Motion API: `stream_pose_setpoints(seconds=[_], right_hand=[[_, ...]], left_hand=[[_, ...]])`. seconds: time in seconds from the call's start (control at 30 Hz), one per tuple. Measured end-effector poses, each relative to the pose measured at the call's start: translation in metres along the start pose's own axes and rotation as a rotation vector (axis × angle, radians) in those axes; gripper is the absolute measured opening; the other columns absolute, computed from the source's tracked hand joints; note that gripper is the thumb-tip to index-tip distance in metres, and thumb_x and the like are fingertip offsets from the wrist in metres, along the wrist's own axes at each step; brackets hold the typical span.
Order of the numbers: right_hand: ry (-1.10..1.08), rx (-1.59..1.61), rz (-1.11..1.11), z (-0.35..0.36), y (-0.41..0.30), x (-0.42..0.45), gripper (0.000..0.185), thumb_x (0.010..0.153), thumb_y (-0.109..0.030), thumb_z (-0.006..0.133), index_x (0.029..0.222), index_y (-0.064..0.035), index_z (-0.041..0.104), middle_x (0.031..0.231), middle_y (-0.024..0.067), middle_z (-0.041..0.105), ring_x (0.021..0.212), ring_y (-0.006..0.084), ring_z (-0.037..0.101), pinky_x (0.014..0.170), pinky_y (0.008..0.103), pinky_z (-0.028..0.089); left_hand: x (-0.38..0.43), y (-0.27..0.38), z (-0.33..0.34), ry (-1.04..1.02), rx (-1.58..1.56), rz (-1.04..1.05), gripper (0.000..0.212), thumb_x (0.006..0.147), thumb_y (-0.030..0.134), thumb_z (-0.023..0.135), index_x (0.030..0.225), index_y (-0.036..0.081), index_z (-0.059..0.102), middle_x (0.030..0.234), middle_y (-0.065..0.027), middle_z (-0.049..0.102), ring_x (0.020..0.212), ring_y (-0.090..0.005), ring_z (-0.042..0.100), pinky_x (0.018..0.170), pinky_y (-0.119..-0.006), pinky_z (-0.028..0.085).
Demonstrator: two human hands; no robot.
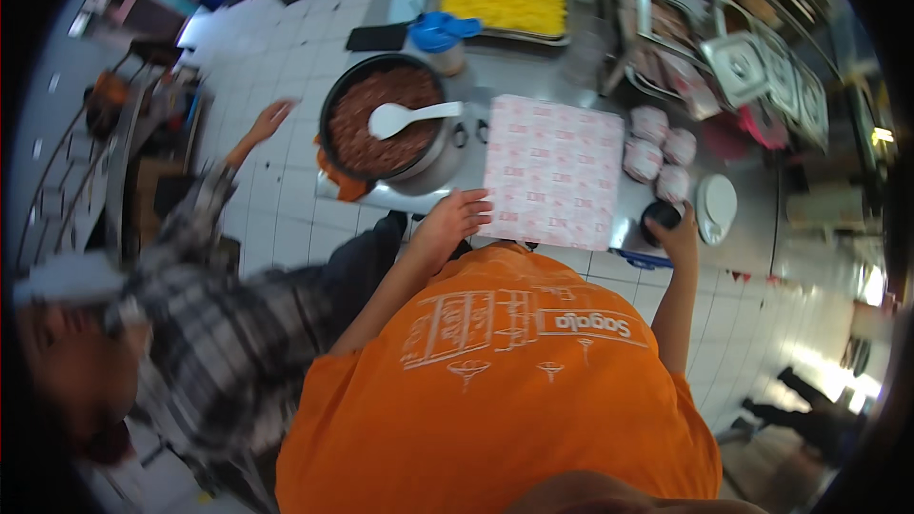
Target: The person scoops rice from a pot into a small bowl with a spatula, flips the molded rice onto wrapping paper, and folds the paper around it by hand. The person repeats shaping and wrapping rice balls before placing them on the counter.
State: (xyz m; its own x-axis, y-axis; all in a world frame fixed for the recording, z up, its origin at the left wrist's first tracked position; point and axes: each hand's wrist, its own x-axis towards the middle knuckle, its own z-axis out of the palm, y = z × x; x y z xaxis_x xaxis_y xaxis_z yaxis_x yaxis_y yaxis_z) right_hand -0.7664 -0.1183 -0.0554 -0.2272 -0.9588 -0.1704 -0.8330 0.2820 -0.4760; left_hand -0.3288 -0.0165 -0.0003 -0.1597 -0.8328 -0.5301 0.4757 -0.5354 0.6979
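A stack of pink-and-white printed wrapping paper point(553, 171) lies before me on the steel table. My left hand point(451, 223) is at its near left corner, fingers slightly apart and holding nothing; I cannot tell whether the fingertips touch the sheet. My right hand point(675, 234) grips a small black round bowl point(661, 220) at the table's near edge. Several paper-wrapped bundles point(646, 160) sit just beyond that hand. To its right is a white kitchen scale point(717, 205). A black pan of brown cooked food point(357, 139) stands to the left, with a white rice paddle point(400, 120) lying in it.
A metal tray of yellow shredded food point(503, 3) sits at the back beside a blue-lidded jug point(441, 39). Metal pans with lids point(739, 68) line the back right. On my left stands a person in a plaid shirt point(228, 328), one arm stretched out.
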Motion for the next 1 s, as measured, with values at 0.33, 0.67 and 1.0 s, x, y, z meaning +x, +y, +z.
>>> stream_pose_setpoints(seconds=[0.33,0.67,1.0], right_hand=[[-0.669,0.911,-0.309,-0.022,-0.170,-0.070,0.065,0.080,-0.041,0.059,0.133,-0.0054,0.045,0.118,0.0130,0.054,0.111,0.0208,0.052,0.095,0.0321,0.040],[-0.690,0.514,-0.951,0.055,-0.319,-0.079,0.040,0.086,-0.014,0.057,0.126,-0.0099,0.059,0.141,0.0161,0.047,0.130,0.0339,0.042,0.110,0.0432,0.031],[-0.124,-0.534,-1.032,0.164,-0.421,-0.048,0.022,0.085,-0.026,0.066,0.102,-0.0121,0.067,0.102,0.0091,0.060,0.101,0.0269,0.053,0.084,0.0452,0.039]], left_hand=[[0.015,0.009,0.006,-0.223,-0.053,-0.141,0.055,0.103,0.047,0.029,0.136,0.006,0.045,0.123,-0.0097,0.057,0.114,-0.0207,0.054,0.100,-0.037,0.042],[-0.037,0.036,-0.056,-0.343,-0.388,-0.039,0.079,0.095,0.061,0.036,0.140,-0.004,0.038,0.135,-0.0225,0.051,0.121,-0.0329,0.056,0.100,-0.043,0.049],[-0.068,0.034,-0.192,0.031,-0.479,0.261,0.088,0.085,0.077,0.037,0.139,0.009,0.043,0.138,-0.0194,0.049,0.122,-0.0328,0.054,0.093,-0.047,0.053]])
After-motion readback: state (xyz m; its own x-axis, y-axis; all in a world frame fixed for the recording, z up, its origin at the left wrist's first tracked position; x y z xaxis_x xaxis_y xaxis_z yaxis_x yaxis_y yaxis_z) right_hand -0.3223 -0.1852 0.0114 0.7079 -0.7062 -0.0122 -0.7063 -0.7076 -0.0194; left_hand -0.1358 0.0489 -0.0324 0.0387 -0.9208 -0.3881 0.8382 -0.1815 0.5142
